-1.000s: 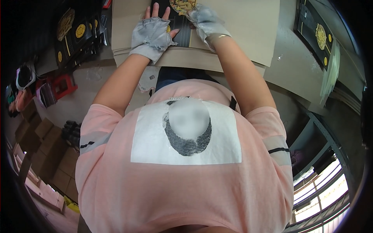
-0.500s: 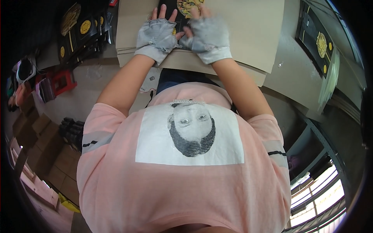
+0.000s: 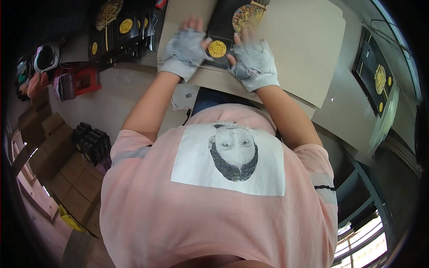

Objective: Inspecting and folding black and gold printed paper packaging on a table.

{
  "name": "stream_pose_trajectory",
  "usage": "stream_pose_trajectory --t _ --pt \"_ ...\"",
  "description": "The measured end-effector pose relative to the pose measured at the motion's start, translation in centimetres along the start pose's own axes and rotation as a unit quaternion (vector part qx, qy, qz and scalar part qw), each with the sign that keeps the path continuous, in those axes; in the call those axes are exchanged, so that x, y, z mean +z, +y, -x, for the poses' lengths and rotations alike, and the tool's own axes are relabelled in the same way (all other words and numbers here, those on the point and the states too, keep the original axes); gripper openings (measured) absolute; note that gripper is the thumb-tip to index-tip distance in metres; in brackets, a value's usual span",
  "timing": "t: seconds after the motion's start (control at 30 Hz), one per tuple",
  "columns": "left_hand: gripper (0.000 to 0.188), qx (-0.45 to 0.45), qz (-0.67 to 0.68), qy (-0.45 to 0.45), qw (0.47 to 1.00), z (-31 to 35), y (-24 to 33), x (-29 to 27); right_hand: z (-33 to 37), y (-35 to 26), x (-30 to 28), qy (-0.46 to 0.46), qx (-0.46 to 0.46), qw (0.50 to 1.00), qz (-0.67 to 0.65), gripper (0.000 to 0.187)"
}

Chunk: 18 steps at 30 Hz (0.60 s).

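Grey fingerless gloves cover both of my hands. Between them lies a flat black item (image 3: 222,22), printed with a yellow disc and a larger multicoloured round picture, on a stack of pale boards (image 3: 304,49). My left hand (image 3: 185,50) rests by its left edge, fingers outstretched and thumb near the yellow disc. Over the right side of the black item is my right hand (image 3: 254,62), its fingers spread forward and slightly blurred. Neither hand appears to grip anything. The upper end of the black item runs out of view.
More black items with gold discs (image 3: 118,33) are piled at the far left. A similar black piece (image 3: 373,73) lies on the right, beside a stack of pale sheets (image 3: 386,116). Lower left are a red stool (image 3: 87,80), cardboard boxes (image 3: 67,165) and stacked black objects (image 3: 91,143).
My hands have moved apart, with the right hand farther from the left. The yellow disc on the black item now shows between them. The whole view has shifted slightly.
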<state>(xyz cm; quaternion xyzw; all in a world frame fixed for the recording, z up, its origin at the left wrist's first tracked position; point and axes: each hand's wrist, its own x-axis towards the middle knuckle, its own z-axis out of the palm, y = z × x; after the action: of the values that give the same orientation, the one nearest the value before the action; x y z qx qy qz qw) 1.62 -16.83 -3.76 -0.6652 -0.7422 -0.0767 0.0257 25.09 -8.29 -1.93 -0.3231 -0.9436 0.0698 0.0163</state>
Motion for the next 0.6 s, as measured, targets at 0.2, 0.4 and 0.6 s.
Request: stream_pose_trajectory --t 0.2,0.4,0.6 --pt "0.084 -0.044 -0.022 -0.106 0.993 -2.1 3.5 -0.7 -0.7 -0.6 -0.9 -0.049 -0.009 0.999 0.001 0.071" --pt "0.080 -0.093 -0.036 -0.057 0.993 -9.5 2.3 1.4 -0.8 -0.4 -0.7 -0.034 -0.012 0.999 -0.007 0.073" --pt "0.070 -0.147 -0.019 -0.130 0.980 -22.3 1.6 -2.0 -0.6 0.0 -0.6 -0.052 0.007 0.998 -0.036 0.072"
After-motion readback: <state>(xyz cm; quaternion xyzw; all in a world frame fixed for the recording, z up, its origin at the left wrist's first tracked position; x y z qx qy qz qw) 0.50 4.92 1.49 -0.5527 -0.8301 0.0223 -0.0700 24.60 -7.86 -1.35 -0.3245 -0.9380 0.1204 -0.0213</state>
